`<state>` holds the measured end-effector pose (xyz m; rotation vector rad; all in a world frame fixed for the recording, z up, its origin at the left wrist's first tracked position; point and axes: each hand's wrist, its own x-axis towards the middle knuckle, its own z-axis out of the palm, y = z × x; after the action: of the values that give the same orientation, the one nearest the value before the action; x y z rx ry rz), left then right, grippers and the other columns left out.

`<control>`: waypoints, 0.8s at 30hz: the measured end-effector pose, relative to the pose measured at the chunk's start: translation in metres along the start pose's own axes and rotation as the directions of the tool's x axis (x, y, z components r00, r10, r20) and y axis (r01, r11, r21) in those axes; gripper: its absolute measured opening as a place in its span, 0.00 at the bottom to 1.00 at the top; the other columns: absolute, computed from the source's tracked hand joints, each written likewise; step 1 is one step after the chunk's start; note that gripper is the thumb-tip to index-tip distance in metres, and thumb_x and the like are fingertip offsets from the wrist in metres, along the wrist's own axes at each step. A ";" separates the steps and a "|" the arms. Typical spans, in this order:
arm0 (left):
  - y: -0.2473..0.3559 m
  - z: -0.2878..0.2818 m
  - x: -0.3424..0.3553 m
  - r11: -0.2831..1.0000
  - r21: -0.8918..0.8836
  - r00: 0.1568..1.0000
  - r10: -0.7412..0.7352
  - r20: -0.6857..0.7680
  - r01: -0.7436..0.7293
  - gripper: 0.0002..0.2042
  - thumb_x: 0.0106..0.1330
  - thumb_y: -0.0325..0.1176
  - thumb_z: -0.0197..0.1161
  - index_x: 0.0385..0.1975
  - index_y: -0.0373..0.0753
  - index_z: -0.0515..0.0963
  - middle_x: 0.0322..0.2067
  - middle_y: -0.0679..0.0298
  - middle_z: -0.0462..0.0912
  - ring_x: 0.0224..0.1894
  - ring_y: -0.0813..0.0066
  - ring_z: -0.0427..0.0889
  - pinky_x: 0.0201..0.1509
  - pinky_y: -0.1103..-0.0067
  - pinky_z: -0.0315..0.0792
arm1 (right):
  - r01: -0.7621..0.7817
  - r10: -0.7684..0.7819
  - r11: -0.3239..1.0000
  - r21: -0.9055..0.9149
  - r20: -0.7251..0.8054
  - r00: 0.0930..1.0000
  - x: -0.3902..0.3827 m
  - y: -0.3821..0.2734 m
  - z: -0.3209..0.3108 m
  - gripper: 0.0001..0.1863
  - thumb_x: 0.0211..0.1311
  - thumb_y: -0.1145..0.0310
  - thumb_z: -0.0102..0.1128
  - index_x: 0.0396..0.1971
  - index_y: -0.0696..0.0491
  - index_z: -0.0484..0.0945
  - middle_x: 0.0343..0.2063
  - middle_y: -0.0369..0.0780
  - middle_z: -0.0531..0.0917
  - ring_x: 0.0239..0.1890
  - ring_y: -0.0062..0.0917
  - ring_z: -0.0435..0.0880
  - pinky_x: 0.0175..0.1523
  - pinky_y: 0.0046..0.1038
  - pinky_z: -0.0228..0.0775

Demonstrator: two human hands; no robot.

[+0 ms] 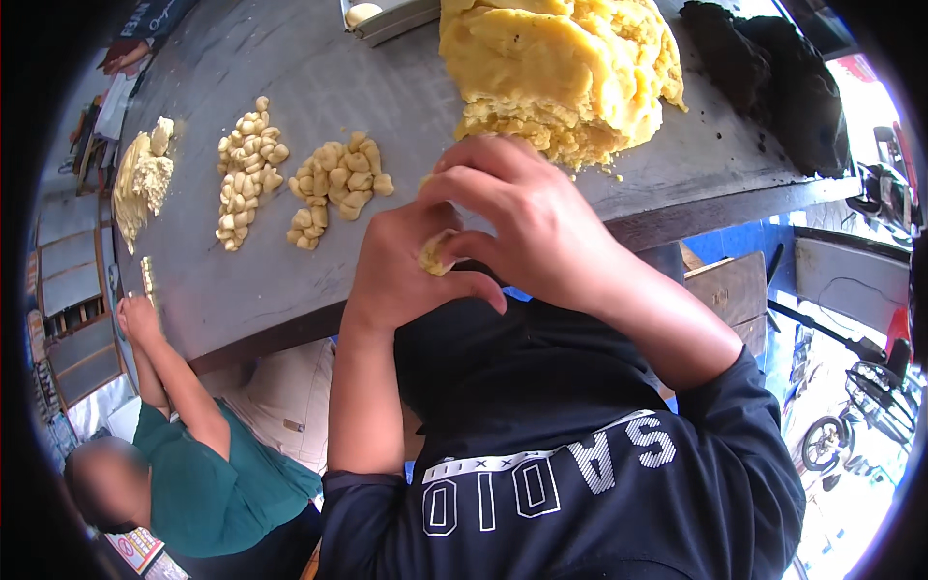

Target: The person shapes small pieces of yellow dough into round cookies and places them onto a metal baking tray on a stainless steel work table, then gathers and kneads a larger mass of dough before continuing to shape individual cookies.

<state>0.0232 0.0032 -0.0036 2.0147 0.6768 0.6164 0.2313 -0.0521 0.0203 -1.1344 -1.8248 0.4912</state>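
Note:
My left hand (396, 271) cups a small piece of pale yellow dough (433, 253), its thumb bent out to the right. My right hand (517, 217) is curled over the left one, with the thumb pressing on that piece and the fingers bent above it. Just beyond both hands a large, crumbly yellow mass (570, 58) lies on the grey worktop (358, 92). Left of my hands are two groups of small pale dough lumps (333, 179) (251, 164).
A heap of dough (145, 174) lies farther left, a metal tray (391, 24) at the back, dark mounds (793, 97) at the right. A co-worker in a green shirt (222, 483) works at lower left. Wooden boards (725, 295) and bicycle-like vehicles (870, 425) are beyond the worktop's near right.

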 end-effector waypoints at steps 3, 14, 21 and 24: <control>-0.005 0.009 -0.003 0.954 0.298 0.993 0.072 -0.095 -0.041 0.32 0.43 0.50 0.96 0.40 0.36 0.85 0.27 0.63 0.85 0.30 0.57 0.86 0.38 0.67 0.78 | -0.027 0.027 0.991 -0.131 -0.003 1.000 -0.003 -0.003 0.008 0.20 0.57 0.68 0.79 0.50 0.51 0.87 0.48 0.42 0.86 0.51 0.42 0.88 0.54 0.42 0.85; -0.009 -0.013 -0.009 0.827 -0.543 0.965 -0.239 -0.105 0.146 0.16 0.91 0.47 0.56 0.47 0.40 0.79 0.35 0.68 0.79 0.29 0.84 0.70 0.33 0.84 0.64 | -0.127 0.179 0.813 -0.568 0.037 0.983 -0.021 0.011 -0.029 0.10 0.64 0.74 0.67 0.45 0.52 0.87 0.46 0.41 0.85 0.48 0.42 0.89 0.54 0.43 0.84; -0.001 -0.009 -0.004 0.775 -0.575 0.914 -0.390 -0.111 0.261 0.14 0.80 0.43 0.75 0.45 0.41 0.80 0.35 0.69 0.79 0.30 0.86 0.70 0.32 0.85 0.62 | -0.001 0.094 0.828 -0.561 0.136 0.986 -0.010 0.015 -0.014 0.03 0.65 0.71 0.66 0.35 0.54 0.81 0.35 0.44 0.86 0.41 0.41 0.91 0.44 0.39 0.87; 0.002 -0.005 -0.008 0.862 -0.490 0.966 -0.222 -0.129 0.132 0.22 0.61 0.41 0.92 0.41 0.38 0.82 0.28 0.73 0.81 0.29 0.86 0.74 0.34 0.82 0.69 | -0.140 0.167 0.947 -0.288 0.070 0.984 -0.011 0.004 -0.026 0.06 0.66 0.69 0.70 0.37 0.54 0.83 0.35 0.44 0.87 0.40 0.43 0.91 0.44 0.42 0.86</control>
<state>0.0150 0.0000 -0.0006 1.4293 0.7265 0.7773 0.2571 -0.0625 0.0249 -1.4776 -1.9395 0.3857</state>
